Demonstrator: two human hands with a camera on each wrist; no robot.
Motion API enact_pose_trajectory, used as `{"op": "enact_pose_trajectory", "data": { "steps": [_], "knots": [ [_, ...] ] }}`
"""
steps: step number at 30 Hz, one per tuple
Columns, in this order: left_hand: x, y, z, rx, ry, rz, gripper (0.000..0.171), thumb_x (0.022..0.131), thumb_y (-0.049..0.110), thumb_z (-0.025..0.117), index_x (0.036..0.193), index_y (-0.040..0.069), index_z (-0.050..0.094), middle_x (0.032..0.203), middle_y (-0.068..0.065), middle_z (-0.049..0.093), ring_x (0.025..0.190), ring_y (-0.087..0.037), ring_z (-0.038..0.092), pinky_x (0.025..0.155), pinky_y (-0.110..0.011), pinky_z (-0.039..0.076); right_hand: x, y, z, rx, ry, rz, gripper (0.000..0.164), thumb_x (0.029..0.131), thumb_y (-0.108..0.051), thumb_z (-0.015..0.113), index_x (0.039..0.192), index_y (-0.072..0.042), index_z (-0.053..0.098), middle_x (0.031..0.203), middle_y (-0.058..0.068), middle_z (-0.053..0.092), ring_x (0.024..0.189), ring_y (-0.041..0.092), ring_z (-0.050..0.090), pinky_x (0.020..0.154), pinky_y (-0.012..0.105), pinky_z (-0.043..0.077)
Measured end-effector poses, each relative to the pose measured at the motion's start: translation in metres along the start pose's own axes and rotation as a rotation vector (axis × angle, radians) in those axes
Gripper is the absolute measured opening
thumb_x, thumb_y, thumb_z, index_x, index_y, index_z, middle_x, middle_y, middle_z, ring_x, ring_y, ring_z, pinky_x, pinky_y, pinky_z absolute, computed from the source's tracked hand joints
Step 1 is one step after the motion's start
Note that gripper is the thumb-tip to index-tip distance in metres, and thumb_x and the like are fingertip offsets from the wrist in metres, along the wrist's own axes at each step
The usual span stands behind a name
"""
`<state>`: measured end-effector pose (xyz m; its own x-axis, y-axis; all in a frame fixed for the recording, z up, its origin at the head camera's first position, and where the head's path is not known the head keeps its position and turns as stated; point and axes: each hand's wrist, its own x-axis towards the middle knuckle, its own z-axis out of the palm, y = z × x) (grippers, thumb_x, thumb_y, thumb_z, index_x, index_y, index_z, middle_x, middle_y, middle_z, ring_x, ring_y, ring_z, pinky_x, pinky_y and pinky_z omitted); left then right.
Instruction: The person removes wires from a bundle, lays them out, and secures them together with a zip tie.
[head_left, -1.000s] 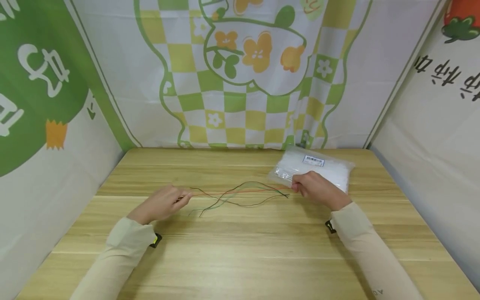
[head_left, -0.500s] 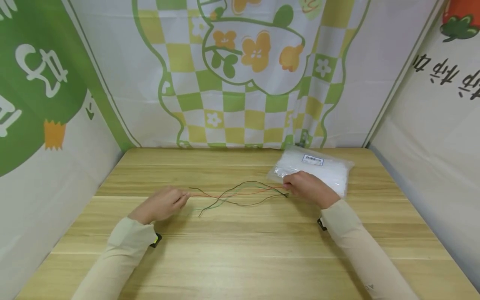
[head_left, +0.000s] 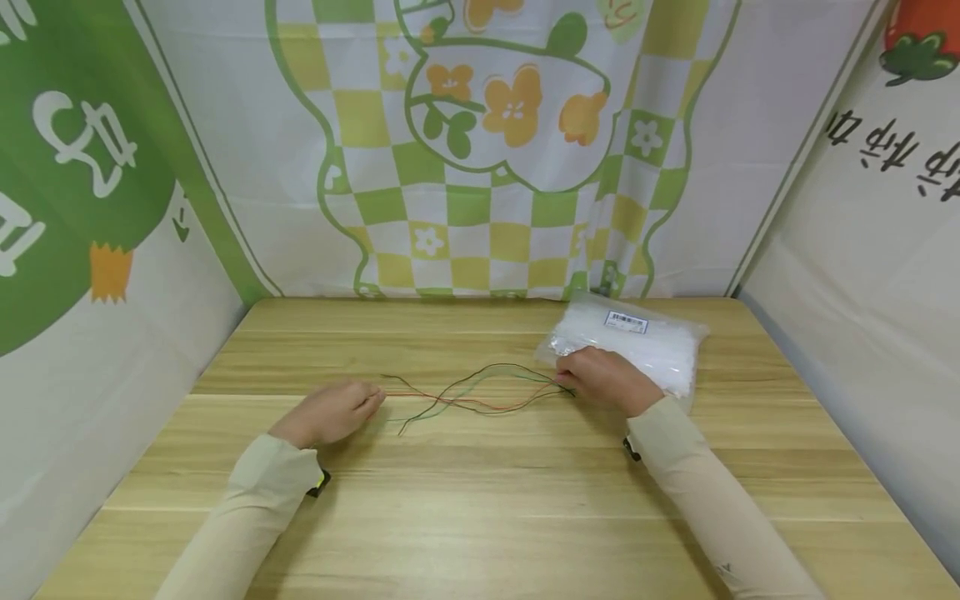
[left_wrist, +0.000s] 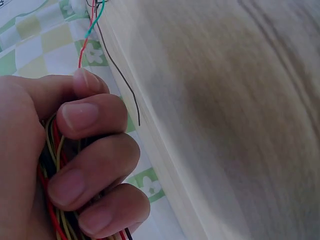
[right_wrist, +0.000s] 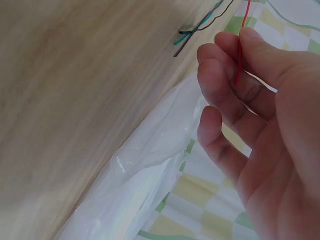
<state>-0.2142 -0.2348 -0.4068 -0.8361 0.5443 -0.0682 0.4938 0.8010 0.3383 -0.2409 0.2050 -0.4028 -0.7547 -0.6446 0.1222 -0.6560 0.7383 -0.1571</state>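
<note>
My left hand (head_left: 330, 412) grips a bundle of red, yellow and black wires (left_wrist: 59, 150), its fingers curled round them in the left wrist view. Thumb and forefinger of that hand also pinch a thin red wire. At the other side, my right hand (head_left: 611, 382) pinches the end of a red wire (right_wrist: 239, 65) between thumb and forefinger, its other fingers loosely bent. Between the hands the red wire sags in a curve. A black wire (head_left: 502, 364) and a green wire (head_left: 480, 379) cross it on the table, their right ends close to the right hand.
A clear plastic bag (head_left: 652, 337) of white contents, with a barcode label (head_left: 627, 322), lies just behind the right hand. The wooden table (head_left: 480, 517) ends at a patterned curtain (head_left: 510, 217) at the back. Fabric walls stand on both sides.
My right hand has moved left and slightly nearer the wires, still pinching the red wire. That wire has gone from nearly straight to slack and bowed. The left hand has barely shifted.
</note>
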Motion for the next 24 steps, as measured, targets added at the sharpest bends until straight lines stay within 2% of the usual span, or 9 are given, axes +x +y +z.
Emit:
{"op": "enact_pose_trajectory", "data": {
  "steps": [3,9,13,16,19,22,24],
  "knots": [
    [-0.002,0.0,-0.001,-0.026,-0.001,-0.025,0.043,0.115,0.024,0.041,0.074,0.017,0.051,0.069,0.004,0.044,0.065,-0.011,0.042,0.073,-0.036,0.041,-0.001,-0.002,-0.001,-0.025,-0.004,0.018,0.025,0.103,-0.021,0.07,0.079,-0.016,0.064,0.072,-0.008,0.058,0.068,0.009,0.049,0.065,0.031,0.047],
    [-0.008,-0.001,-0.007,-0.094,-0.017,-0.092,0.045,0.117,0.028,0.038,0.08,0.013,0.059,0.071,0.002,0.048,0.063,-0.013,0.042,0.068,-0.033,0.04,-0.001,-0.006,-0.006,-0.039,-0.003,0.049,0.024,0.103,-0.023,0.07,0.08,-0.018,0.067,0.074,-0.008,0.061,0.069,0.008,0.051,0.063,0.031,0.048],
    [-0.012,-0.004,-0.008,-0.076,0.005,-0.082,0.045,0.116,0.028,0.038,0.08,0.014,0.06,0.072,0.003,0.051,0.067,-0.013,0.046,0.071,-0.033,0.041,-0.003,-0.007,-0.009,-0.026,0.003,0.061,0.024,0.103,-0.023,0.071,0.08,-0.017,0.067,0.075,-0.008,0.061,0.068,0.008,0.051,0.063,0.03,0.047],
    [-0.014,-0.007,-0.006,-0.062,0.02,-0.075,0.046,0.116,0.028,0.039,0.076,0.015,0.058,0.069,0.004,0.048,0.064,-0.012,0.045,0.069,-0.031,0.04,-0.005,-0.008,-0.011,-0.014,0.033,0.066,0.022,0.102,-0.021,0.072,0.08,-0.018,0.068,0.076,-0.008,0.062,0.068,0.008,0.052,0.063,0.031,0.047],
    [-0.015,-0.007,-0.005,-0.062,0.005,-0.083,0.049,0.116,0.029,0.039,0.075,0.012,0.059,0.068,0.0,0.049,0.061,-0.014,0.043,0.067,-0.032,0.041,-0.006,-0.01,-0.014,-0.009,0.069,0.06,0.021,0.101,-0.019,0.074,0.08,-0.018,0.068,0.079,-0.007,0.066,0.07,0.008,0.056,0.065,0.032,0.05],
    [-0.015,-0.005,-0.004,-0.04,0.011,-0.07,0.046,0.116,0.03,0.042,0.095,0.004,0.074,0.086,-0.008,0.071,0.079,-0.023,0.066,0.08,-0.044,0.056,-0.006,-0.012,-0.018,-0.008,0.088,0.055,0.02,0.099,-0.018,0.075,0.08,-0.017,0.069,0.08,-0.006,0.068,0.074,0.008,0.062,0.068,0.033,0.054],
    [-0.014,-0.003,-0.005,-0.021,0.008,-0.053,0.044,0.115,0.03,0.043,0.102,0.003,0.075,0.097,-0.012,0.075,0.093,-0.028,0.071,0.089,-0.05,0.056,-0.006,-0.013,-0.019,-0.001,0.086,0.054,0.019,0.099,-0.016,0.076,0.081,-0.015,0.07,0.08,-0.006,0.069,0.075,0.009,0.063,0.069,0.033,0.054]
  ]
}}
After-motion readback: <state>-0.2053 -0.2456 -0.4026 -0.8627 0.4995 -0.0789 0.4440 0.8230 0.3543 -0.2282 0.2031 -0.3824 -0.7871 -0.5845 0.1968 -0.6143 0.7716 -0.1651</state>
